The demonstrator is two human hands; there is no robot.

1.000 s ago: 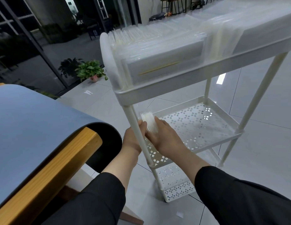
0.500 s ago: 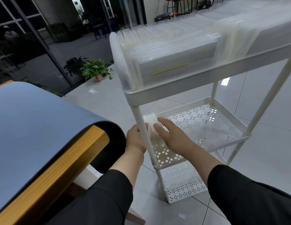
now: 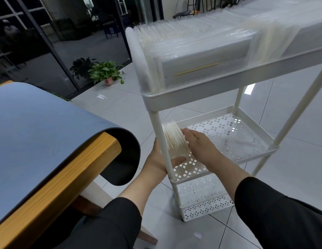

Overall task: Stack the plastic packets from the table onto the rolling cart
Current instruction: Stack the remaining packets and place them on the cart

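A bundle of clear plastic packets [image 3: 174, 139] stands on edge at the near left end of the middle shelf [image 3: 246, 133] of the white rolling cart [image 3: 192, 94]. My left hand [image 3: 158, 162] reaches round the cart's corner post [image 3: 161, 139], its thumb under the bundle's near corner. My right hand [image 3: 199, 148] lies with straight fingers flat against the bundle's right face. The cart's top tray holds several rows of packets [image 3: 201, 49] standing upright.
The wooden table [image 3: 54, 180] with a blue mat [image 3: 34, 126] curling over its edge is at my left. A perforated bottom shelf [image 3: 201, 200] sits under the middle one. A potted plant [image 3: 106, 72] stands on the tiled floor by the glass wall.
The bundle has gone from between my hands at the cart's corner down onto the middle shelf. My right hand has flattened against its side and my left thumb has come under it.
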